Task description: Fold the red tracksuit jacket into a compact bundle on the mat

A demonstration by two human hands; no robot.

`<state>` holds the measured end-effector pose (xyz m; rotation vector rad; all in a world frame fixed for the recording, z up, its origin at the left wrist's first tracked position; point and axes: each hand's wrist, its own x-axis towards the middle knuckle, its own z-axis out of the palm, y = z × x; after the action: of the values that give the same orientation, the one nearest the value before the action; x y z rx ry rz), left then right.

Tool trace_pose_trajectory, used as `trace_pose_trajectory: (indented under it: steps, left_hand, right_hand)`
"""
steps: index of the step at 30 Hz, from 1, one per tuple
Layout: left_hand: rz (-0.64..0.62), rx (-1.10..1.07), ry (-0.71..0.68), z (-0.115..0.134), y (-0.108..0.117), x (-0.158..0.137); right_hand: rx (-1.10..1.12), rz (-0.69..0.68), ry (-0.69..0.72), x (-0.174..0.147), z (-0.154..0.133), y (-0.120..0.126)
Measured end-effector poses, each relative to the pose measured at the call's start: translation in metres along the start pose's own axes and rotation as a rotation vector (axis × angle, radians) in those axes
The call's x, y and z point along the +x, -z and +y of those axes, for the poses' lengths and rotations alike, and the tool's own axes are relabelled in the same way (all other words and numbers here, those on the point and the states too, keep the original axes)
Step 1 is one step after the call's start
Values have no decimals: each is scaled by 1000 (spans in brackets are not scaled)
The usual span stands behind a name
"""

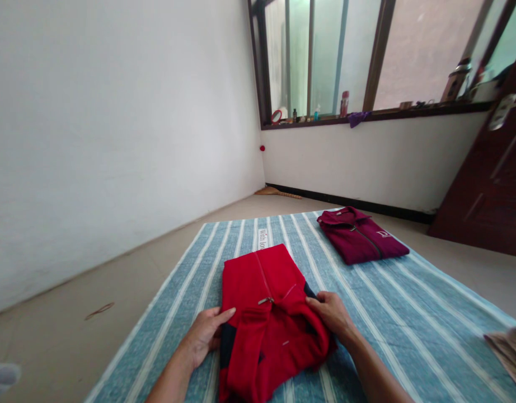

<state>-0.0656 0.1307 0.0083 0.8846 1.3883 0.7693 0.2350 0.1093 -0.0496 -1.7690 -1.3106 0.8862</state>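
A red zip-up jacket (pixel 258 280) with dark navy side panels lies folded on a blue-and-white striped cloth (pixel 182 296). Its collar end is nearest to me, and the zipper pull shows near the middle. My left hand (pixel 207 333) grips the jacket's left edge, thumb on top and fingers tucked beneath. On the opposite edge my right hand (pixel 331 314) pinches the fabric by the navy panel. Part of the fingers of both hands is hidden under the cloth of the jacket.
A folded maroon zip-up jacket (pixel 359 235) lies at the far right of the striped cloth. Brownish fabric (pixel 510 352) shows at the right edge. A dark red door (pixel 488 168) stands at right. Bottles and small items line the windowsill (pixel 388 115). A thin loop (pixel 99 310) lies on the floor.
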Motion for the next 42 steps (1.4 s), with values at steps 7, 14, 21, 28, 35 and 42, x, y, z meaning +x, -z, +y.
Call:
trace_pose_trajectory:
  steps: [7,14,21,28,35,42]
  left_hand:
    - [-2,4,1,-1,0,0]
    - [3,2,-4,0,-1,-1]
    - [-1,4,-1,1,-1,-1]
    - [4,9,0,1,0,-1]
    - [5,2,-7,1,-1,-1]
    - [8,-2,-8,1,-1,-2]
  right_hand:
    - [-7,10,0,-1,-2,1]
    - [-12,4,0,-1,-2,1]
    - [-5,-2,7,0,0,1]
    - [-11,9,4,0,-2,1]
    - [-5,-6,3,0,-1,1]
    - [-12,2,3,0,-1,1]
